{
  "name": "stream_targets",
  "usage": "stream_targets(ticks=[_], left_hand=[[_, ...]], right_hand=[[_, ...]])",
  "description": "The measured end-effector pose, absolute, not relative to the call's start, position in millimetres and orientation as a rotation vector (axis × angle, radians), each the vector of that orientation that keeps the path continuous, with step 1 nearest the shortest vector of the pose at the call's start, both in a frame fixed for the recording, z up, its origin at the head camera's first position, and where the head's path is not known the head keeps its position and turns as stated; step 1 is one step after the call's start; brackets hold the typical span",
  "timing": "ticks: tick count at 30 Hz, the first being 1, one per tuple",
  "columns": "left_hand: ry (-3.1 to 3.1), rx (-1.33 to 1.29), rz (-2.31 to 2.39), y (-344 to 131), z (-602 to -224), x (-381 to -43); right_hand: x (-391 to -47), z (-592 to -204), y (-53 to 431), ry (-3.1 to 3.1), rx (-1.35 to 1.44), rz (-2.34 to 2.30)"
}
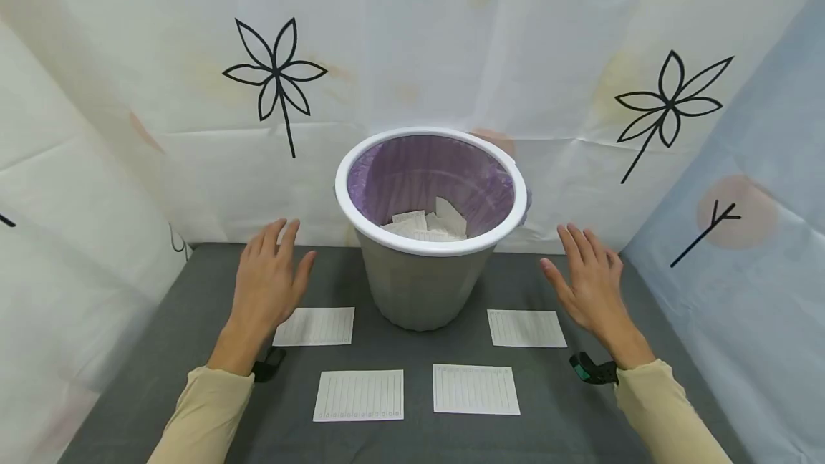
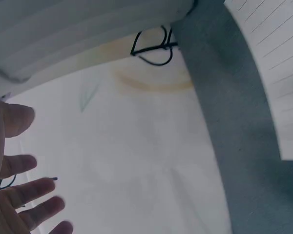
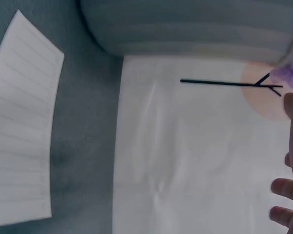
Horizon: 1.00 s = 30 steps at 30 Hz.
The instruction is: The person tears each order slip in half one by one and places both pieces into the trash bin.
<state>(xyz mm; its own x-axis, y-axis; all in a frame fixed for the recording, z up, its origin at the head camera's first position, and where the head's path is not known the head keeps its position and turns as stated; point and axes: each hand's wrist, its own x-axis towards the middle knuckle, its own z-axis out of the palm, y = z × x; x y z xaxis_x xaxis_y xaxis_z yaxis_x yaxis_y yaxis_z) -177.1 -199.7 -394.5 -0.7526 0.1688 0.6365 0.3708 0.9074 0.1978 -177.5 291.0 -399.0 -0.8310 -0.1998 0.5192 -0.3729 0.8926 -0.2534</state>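
Note:
A grey waste bin point(image 1: 419, 288) with a white rim and a purple liner point(image 1: 425, 170) stands at the back of the table. Inside it lie several pieces of white paper point(image 1: 438, 224). To its left, my left hand point(image 1: 267, 281) hovers with fingers spread, holding nothing, above a lined paper card point(image 1: 322, 326). My right hand point(image 1: 589, 281) is held up on the other side, fingers extended, beside another lined card point(image 1: 526, 328). Two more cards, a left one point(image 1: 359, 396) and a right one point(image 1: 475, 389), lie flat in front of the bin.
A dark grey cloth point(image 1: 412, 442) covers the table. White fabric point(image 1: 412, 56) with black flower drawings hangs behind the bin and along both sides. Each wrist wears a black strap, such as the right strap point(image 1: 593, 369).

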Motion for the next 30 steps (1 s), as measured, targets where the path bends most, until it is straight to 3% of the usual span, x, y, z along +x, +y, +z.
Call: stream_targets(ticks=[20, 30], left_hand=[[-2.799, -0.339, -0.869, -195, -470, -100], [-2.977, -0.261, -0.975, -202, -496, -86]], right_hand=[[-117, -453, 216, -2.428, 0.511, 0.973], [-93, -484, 150, -2.59, 0.594, 1.201]])
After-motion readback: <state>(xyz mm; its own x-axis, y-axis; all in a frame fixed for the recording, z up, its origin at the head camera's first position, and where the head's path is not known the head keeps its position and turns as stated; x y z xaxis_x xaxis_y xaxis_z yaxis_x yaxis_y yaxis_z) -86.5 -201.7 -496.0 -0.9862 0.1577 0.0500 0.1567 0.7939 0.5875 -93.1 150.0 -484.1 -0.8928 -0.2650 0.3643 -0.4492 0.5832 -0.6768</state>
